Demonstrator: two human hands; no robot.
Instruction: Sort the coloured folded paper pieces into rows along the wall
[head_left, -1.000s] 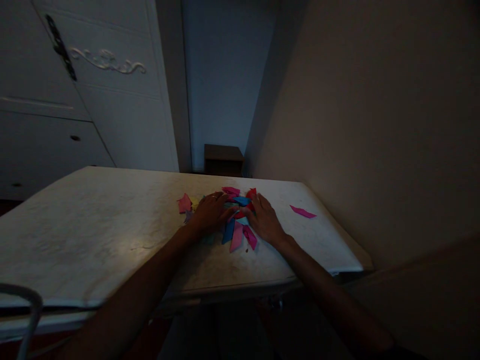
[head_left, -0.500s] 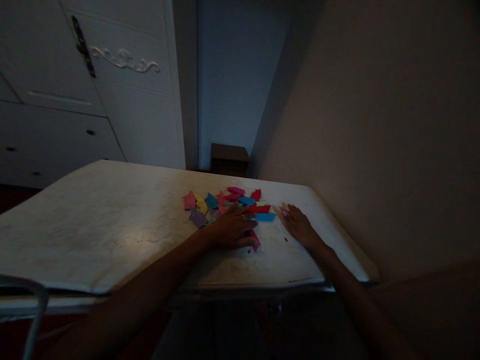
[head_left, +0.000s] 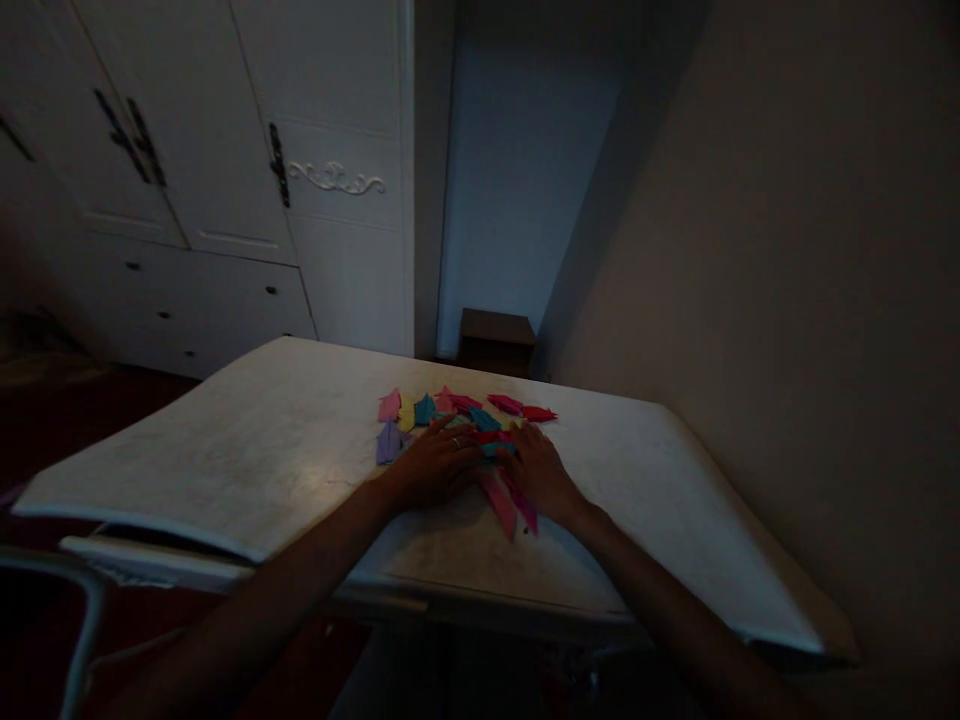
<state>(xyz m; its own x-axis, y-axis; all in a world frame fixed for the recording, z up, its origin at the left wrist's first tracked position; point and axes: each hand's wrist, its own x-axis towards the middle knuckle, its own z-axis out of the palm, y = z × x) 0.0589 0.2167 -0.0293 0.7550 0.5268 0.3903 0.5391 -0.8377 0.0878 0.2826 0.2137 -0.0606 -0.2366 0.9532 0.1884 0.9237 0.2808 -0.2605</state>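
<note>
Several folded paper pieces with pointed ends, like flat origami cranes, lie clustered on a white tabletop (head_left: 247,420). My left hand (head_left: 439,465), with a ring on one finger, rests over the near middle of the cluster, fingers spread. Opposite it, my right hand (head_left: 541,470) lies on the cluster's right side, fingers stretched out. Between the hands, parts of a blue piece (head_left: 496,452) show. Below them stick out a pink piece (head_left: 501,508) and a magenta one (head_left: 526,508). A purple piece (head_left: 389,442) and a red piece (head_left: 539,413) sit at the edges. My palms hide some pieces.
A white wardrobe (head_left: 352,270) with dark handles stands behind the table at left. A small brown cabinet (head_left: 496,328) is in the far corner. The wall (head_left: 750,300) runs along the right side. A pale curved metal bar (head_left: 90,610) is at lower left.
My right hand has moved left from beside the cluster onto it, and the pink piece at its fingers is now among the others. Some pieces have shifted. The view has turned left.
</note>
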